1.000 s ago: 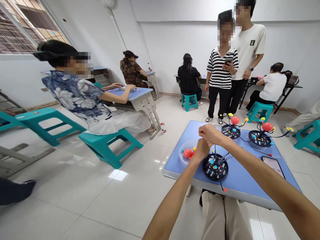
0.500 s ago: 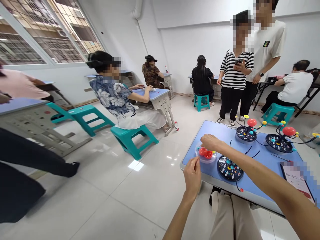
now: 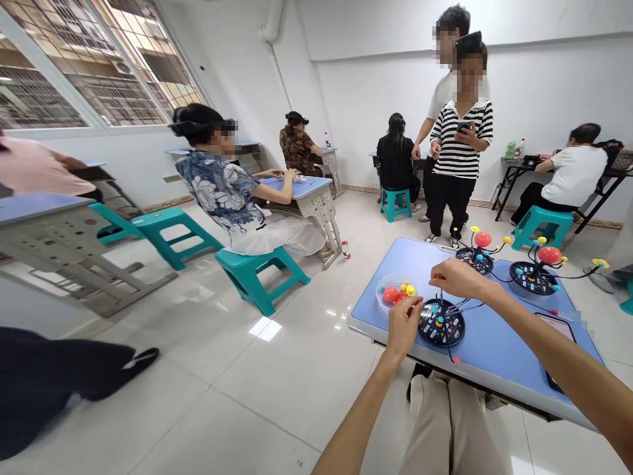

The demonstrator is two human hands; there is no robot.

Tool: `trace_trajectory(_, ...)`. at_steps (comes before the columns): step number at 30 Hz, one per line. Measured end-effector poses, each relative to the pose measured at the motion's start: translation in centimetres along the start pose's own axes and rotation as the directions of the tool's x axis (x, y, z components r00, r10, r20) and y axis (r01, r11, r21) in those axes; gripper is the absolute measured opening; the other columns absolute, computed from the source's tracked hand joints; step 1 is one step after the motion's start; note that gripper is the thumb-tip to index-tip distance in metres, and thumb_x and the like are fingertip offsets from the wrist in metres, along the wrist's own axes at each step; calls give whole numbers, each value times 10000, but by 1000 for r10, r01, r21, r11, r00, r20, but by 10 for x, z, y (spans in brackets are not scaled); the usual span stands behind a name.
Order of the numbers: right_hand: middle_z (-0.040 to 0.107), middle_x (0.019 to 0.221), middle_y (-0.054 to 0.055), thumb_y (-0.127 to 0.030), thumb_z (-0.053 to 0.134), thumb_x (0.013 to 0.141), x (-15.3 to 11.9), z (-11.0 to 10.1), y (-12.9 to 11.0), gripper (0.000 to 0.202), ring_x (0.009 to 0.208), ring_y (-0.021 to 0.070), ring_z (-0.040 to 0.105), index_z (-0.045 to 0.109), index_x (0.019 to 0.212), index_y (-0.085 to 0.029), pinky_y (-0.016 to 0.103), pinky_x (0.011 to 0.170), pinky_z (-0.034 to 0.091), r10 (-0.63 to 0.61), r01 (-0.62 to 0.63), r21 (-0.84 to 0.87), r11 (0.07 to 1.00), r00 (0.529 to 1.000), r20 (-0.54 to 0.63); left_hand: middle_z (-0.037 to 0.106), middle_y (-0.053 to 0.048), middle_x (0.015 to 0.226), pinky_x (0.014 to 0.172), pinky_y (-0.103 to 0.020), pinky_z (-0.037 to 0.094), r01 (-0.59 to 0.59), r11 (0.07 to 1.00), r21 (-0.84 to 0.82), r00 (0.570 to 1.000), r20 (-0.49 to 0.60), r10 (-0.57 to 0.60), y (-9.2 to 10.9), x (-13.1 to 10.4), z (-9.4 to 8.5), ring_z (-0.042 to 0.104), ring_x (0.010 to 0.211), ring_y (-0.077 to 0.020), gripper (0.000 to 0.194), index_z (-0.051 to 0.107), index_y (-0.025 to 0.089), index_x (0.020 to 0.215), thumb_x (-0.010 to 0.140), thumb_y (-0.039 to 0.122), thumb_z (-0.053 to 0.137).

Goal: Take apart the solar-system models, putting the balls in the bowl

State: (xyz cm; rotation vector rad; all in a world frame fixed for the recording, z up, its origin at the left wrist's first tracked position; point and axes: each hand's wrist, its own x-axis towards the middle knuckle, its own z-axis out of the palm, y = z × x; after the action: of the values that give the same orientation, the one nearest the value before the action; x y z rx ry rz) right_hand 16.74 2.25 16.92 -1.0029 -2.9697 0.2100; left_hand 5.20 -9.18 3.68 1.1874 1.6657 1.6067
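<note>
On the blue desk before me is a round black planet-model base (image 3: 442, 333) with thin black arms, small coloured balls and a red ball at the end of its near arm. My left hand (image 3: 404, 324) is at the base's left edge, its fingers drawn together. Above the arms, my right hand (image 3: 455, 278) has its fingertips pinched. Whatever either hand holds is too small or hidden to make out. A clear round dish (image 3: 380, 305) beyond my left hand contains red half-shells and yellow balls, partly covered by that hand.
Two planet models, one with a red ball (image 3: 482, 240) and another with a red ball (image 3: 549, 255), stand at the desk's far side. A screwdriver (image 3: 546, 307) and a phone (image 3: 556, 330) lie to the right. Two people stand beyond the desk; others sit on green stools (image 3: 262, 274).
My right hand has moved from over the dish to above the base's arms. My left hand has come up and right to the base. A standing person in white has shifted left.
</note>
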Motion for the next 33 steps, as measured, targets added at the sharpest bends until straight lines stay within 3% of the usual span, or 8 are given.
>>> trace_trajectory(4,731,840,64,-307,543,901,-5,13,-1,234,747,165,634,745,855,-198,240,573,314,33,-32,-20,999,999,35,643,-8,623,533,-245,420,39,999,-17,994,101,-37,3,20,12,503,514,-108,370,743,132,999,792,418,632)
trace_trajectory(8,723,810,75,-285,535,897,-8,17,-5,235,728,169,639,732,820,-183,243,545,292,59,-57,-30,998,997,55,671,-29,660,539,-244,381,37,997,-70,986,165,-25,6,29,20,466,532,-99,339,767,131,917,760,409,654)
trace_trajectory(15,711,826,109,-153,539,836,-7,25,-1,163,730,181,639,701,822,-144,252,539,276,56,-50,-94,994,997,57,688,-40,674,619,-253,405,16,981,-191,991,131,9,7,30,31,516,615,-120,242,774,136,774,732,341,652)
trace_trajectory(23,679,888,89,-59,550,802,-9,24,5,132,752,142,585,659,806,-133,223,613,310,-168,169,-7,986,985,50,581,-3,541,573,-251,381,-12,967,-256,992,121,45,4,30,32,440,541,-97,285,734,138,635,750,386,650)
trace_trajectory(27,648,874,64,-20,486,816,-10,17,6,204,715,118,537,653,793,-135,215,634,326,-287,290,66,955,957,-39,560,5,551,532,-237,353,-8,960,-281,993,111,41,4,30,33,431,540,-92,308,727,134,680,743,429,668)
trace_trajectory(30,654,888,64,-4,452,820,-6,12,1,271,725,123,530,671,915,-132,222,649,332,-256,268,88,959,958,-126,546,14,564,501,-224,342,-3,959,-283,994,102,33,5,28,32,419,521,-79,299,710,132,694,742,426,678)
trace_trajectory(33,675,902,79,-53,448,864,6,9,-12,256,759,138,554,678,948,-127,229,646,331,-179,188,69,980,977,-116,532,28,576,455,-213,338,14,961,-277,993,113,18,3,21,27,412,470,-63,272,694,137,754,779,404,650)
